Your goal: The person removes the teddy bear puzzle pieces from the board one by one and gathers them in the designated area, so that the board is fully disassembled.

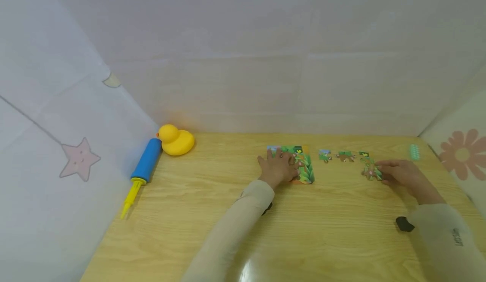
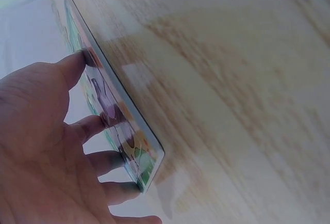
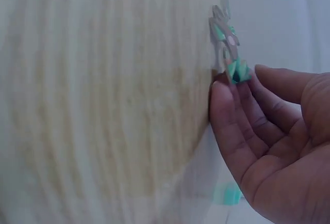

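A colourful jigsaw puzzle [image 1: 308, 173] with a green leafy picture lies flat on the wooden table. My left hand [image 1: 278, 168] rests on it with fingers spread, covering its left part. In the left wrist view the fingertips of the left hand [image 2: 41, 126] touch the face of the puzzle [image 2: 129, 128]. Off to the right, my right hand [image 1: 406, 176] pinches a puzzle piece [image 1: 370, 172] by its right edge. The right wrist view shows this puzzle piece [image 3: 239, 71] between thumb and fingers. Loose puzzle pieces [image 1: 346, 156] lie in a row between the hands.
At the left stand a yellow rubber duck [image 1: 177, 141] and a blue hand pump [image 1: 147, 160] with a yellow nozzle. A small mint-green object [image 1: 414, 152] lies at the back right. Pale fabric walls [image 1: 243, 92] edge the table [image 1: 197, 214] behind and at both sides.
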Demonstrator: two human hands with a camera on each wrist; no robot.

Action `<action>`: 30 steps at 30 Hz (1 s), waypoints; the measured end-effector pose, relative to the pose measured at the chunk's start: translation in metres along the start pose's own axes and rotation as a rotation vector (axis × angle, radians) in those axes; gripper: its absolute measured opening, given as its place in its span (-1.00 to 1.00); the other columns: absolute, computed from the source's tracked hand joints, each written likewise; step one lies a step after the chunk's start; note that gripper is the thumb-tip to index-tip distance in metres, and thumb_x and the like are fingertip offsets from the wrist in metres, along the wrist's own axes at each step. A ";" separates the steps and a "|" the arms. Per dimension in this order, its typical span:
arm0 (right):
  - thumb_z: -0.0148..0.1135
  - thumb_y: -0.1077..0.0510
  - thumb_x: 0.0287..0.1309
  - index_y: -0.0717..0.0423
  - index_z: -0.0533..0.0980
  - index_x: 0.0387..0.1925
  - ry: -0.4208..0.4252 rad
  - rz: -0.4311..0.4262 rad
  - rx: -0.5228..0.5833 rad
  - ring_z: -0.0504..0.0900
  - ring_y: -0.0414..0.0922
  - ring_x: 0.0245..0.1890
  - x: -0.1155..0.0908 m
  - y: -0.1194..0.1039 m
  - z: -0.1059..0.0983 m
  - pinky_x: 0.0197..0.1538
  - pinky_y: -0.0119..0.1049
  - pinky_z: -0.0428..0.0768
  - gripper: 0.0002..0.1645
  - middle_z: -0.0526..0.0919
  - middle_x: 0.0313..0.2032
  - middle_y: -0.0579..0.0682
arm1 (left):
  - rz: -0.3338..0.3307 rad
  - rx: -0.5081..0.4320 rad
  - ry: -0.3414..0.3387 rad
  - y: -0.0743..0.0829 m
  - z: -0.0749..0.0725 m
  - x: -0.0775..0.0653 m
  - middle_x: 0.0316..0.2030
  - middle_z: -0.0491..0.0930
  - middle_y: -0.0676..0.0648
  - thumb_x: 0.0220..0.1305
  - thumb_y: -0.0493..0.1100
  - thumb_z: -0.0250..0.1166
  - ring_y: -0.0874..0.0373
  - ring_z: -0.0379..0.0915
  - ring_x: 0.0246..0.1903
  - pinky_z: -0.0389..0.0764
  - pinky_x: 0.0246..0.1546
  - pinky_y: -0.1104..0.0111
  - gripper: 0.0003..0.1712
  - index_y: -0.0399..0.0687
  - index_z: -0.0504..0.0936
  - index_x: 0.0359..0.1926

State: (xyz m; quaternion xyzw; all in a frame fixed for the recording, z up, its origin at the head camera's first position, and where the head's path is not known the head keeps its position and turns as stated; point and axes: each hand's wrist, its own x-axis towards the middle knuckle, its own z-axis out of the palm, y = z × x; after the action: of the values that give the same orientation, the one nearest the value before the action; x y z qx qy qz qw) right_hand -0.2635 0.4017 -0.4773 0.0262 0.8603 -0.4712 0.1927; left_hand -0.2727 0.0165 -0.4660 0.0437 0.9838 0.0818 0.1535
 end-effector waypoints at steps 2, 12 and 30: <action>-0.12 -0.09 0.59 0.51 0.19 0.43 0.005 -0.014 -0.041 0.65 -0.47 -0.18 -0.002 -0.002 -0.001 -0.03 -0.32 0.74 -0.23 0.54 0.21 0.40 | 0.003 -0.010 -0.003 0.000 0.001 0.000 0.63 -0.06 0.06 0.37 0.46 0.07 -0.15 -0.26 0.63 -0.01 0.48 -0.33 -0.25 0.50 0.23 0.51; -0.21 -0.17 0.60 0.54 0.21 0.41 0.020 -0.030 -0.085 0.68 -0.48 -0.19 -0.002 0.008 -0.008 -0.06 -0.31 0.75 -0.17 0.55 0.24 0.36 | 0.009 0.014 0.033 0.003 0.002 0.002 0.60 0.07 0.07 0.33 0.48 0.13 -0.14 -0.09 0.58 0.08 0.46 -0.27 -0.28 0.50 0.35 0.45; -0.24 -0.27 0.56 0.40 0.20 0.47 0.092 -0.136 -0.106 0.59 -0.58 -0.15 0.007 -0.022 -0.003 -0.04 -0.37 0.73 -0.12 0.48 0.29 0.38 | 0.081 -0.059 0.025 -0.013 -0.003 0.009 0.60 0.07 -0.02 0.38 0.52 -0.04 -0.16 -0.07 0.58 0.10 0.45 -0.29 -0.18 0.35 0.25 0.53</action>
State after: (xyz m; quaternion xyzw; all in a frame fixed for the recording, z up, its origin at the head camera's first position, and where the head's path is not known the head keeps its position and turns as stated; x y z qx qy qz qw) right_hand -0.2760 0.3912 -0.4609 -0.0207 0.8917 -0.4354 0.1217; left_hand -0.2836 0.0039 -0.4681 0.0778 0.9802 0.1176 0.1388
